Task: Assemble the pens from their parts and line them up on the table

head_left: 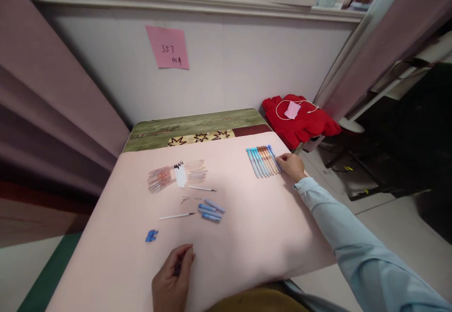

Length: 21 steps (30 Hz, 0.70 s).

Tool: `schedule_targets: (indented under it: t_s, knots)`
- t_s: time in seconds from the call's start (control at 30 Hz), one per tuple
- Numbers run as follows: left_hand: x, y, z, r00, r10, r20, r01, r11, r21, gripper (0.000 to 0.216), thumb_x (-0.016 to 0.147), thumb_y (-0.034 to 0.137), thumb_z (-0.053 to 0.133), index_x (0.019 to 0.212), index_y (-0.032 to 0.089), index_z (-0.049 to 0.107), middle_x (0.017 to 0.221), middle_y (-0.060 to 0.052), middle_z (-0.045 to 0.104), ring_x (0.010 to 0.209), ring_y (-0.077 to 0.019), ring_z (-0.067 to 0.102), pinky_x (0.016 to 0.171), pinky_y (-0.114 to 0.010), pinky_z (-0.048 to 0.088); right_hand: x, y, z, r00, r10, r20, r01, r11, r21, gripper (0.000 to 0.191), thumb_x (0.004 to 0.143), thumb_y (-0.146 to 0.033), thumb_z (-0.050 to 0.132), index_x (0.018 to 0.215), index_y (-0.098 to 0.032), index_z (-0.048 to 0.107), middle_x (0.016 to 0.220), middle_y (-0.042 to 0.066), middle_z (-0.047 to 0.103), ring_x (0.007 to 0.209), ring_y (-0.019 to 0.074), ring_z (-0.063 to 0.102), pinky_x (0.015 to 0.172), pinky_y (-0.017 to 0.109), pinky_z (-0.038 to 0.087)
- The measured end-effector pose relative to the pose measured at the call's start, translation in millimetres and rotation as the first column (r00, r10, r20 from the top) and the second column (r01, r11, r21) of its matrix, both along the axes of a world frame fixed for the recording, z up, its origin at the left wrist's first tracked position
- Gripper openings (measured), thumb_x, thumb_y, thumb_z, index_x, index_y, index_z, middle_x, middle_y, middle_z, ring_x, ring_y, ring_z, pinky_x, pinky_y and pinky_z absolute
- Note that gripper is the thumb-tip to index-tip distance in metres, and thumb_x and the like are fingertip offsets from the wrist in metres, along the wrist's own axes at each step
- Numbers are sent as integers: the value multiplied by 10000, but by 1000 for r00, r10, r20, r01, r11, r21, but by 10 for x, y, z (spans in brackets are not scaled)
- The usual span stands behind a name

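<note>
My left hand [173,279] rests near the front edge of the pink table cover [254,227], fingers curled round a small dark part that I cannot name. My right hand [291,166], in a light blue sleeve, reaches to the far right and touches the right end of a row of several blue and orange pens [264,160]. Blue pen barrels [211,210] lie in the middle. Two white refills [176,216] [202,188] lie nearby. A bunch of white refills [180,174] sits between clear barrels [161,179].
Small blue caps [151,236] lie at the left front. Tiny springs [184,199] lie near the middle. A red cloth with a white cable [298,119] lies beyond the table's right corner. A pink note [168,47] hangs on the wall.
</note>
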<state>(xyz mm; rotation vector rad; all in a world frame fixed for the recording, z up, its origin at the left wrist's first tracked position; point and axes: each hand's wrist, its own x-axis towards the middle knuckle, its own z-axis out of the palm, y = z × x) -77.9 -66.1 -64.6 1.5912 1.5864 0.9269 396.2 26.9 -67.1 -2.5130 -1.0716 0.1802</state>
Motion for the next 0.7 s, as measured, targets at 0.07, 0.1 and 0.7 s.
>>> schedule_targets:
  t_s: [0.07,0.1,0.7]
  knots:
    - [14,-13,-1,1000,-8,18,7,1000,7,323,791,500,648,883,196,710,782,-22,742,692,-180,704,633,-233,566,-16,-22,5,1000,9,1,-9,1000,4,375,823,-518,556,834,-209,768,785,91,738,727,227,632,616,299,379]
    - [23,-23,0,999,-11,30,11,1000,10,309,801,486,643,882,195,708,778,-23,741,692,-179,702,636,-238,564,-19,-35,3,1000,16,2,-16,1000,4,399,829,-526,538,845,-201,769,791,96,738,723,230,633,612,302,378]
    - [104,-145,1,994,-38,106,35,999,28,178,892,344,579,880,194,673,729,-5,682,681,-136,643,640,-229,508,-2023,-202,269,681,531,-504,-166,782,601,366,780,-506,676,862,-154,730,704,32,672,590,146,543,560,264,440]
